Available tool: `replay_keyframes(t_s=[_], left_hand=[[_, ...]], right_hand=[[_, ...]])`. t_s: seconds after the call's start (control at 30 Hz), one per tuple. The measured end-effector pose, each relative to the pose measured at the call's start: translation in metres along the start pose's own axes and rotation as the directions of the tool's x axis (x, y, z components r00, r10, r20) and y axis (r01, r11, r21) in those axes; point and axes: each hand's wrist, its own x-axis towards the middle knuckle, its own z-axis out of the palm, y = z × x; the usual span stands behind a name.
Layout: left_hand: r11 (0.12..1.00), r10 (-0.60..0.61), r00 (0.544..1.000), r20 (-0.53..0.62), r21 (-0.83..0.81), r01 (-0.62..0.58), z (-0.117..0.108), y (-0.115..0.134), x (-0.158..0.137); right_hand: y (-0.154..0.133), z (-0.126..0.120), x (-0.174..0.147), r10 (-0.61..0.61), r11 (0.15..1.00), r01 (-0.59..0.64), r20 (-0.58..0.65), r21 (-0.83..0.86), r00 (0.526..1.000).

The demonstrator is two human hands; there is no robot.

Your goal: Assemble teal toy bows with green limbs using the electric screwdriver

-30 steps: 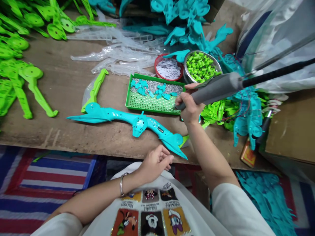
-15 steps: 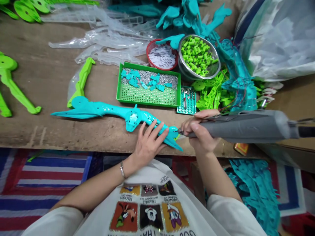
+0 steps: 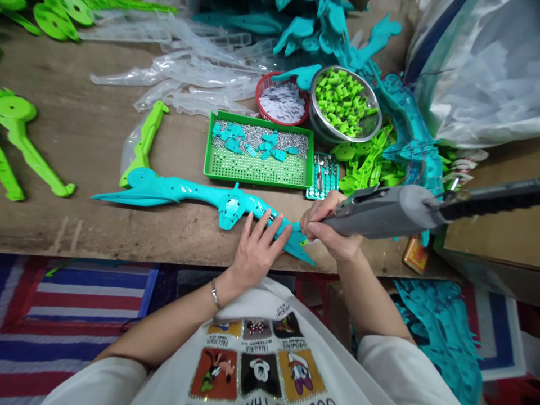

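A long, curved teal plastic toy bow (image 3: 198,191) lies along the front of the table, its forked end toward my right hand. My left hand (image 3: 255,247) rests on that right-hand part with fingers spread, pressing from above rather than gripping. In my right hand (image 3: 333,228) is a grey electric screwdriver (image 3: 379,211), gripped near its front and tilted, with its cable running off to the right. Its tip is at the right end of the bow and hidden by my fingers. A bit of lime green plastic shows under that end.
Behind the bow stand a green tray (image 3: 257,180) of screws and small teal pieces, a red basket (image 3: 260,101) of white pieces and a metal bowl (image 3: 375,126) of lime green parts. Clear plastic parts (image 3: 169,67) lie further back. A cardboard box (image 3: 493,225) is at right.
The screwdriver's rear end has swung toward me and its body tilts more steeply. My right hand has shifted left, closer to the bow's end. My left hand stays on the bow.
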Motion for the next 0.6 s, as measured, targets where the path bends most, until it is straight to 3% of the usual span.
replay_keyframes(t_s=[0.07, 0.13, 0.17, 0.23, 0.33, 0.43, 0.6], left_hand=[[1.0, 0.002, 1.0, 0.011, -0.003, -0.002, 0.0, 0.001, 0.0], [1.0, 0.003, 1.0, 0.02, 0.006, -0.003, 0.0, 0.002, 0.001], [1.0, 0.004, 1.0, 0.023, 0.014, -0.004, -0.001, 0.002, 0.002], [1.0, 0.006, 0.999, 0.032, 0.021, -0.006, -0.002, 0.003, 0.002], [1.0, -0.01, 0.999, 0.05, -0.021, 0.011, -0.004, 0.003, 0.003], [0.997, -0.031, 0.997, 0.076, -0.068, 0.036, -0.005, 0.003, 0.003], [0.992, -0.042, 0.995, 0.095, -0.11, 0.053, -0.005, 0.002, 0.002]], right_hand=[[-0.007, -0.003, 0.01, 0.005, 0.999, -0.013, 0.206, 0.035, 0.979], [-0.013, 0.0, 0.025, -0.066, 0.996, 0.045, 0.272, 0.083, 0.96], [-0.016, 0.004, 0.034, -0.139, 0.987, 0.117, 0.21, 0.114, 0.968], [-0.015, 0.014, 0.055, -0.285, 0.947, 0.287, -0.036, 0.144, 0.958], [-0.004, 0.03, 0.083, -0.33, 0.925, 0.371, -0.305, 0.086, 0.893], [0.012, 0.037, 0.099, -0.27, 0.954, 0.298, -0.34, 0.033, 0.901], [0.028, 0.037, 0.103, -0.268, 0.958, 0.288, -0.334, 0.011, 0.904]])
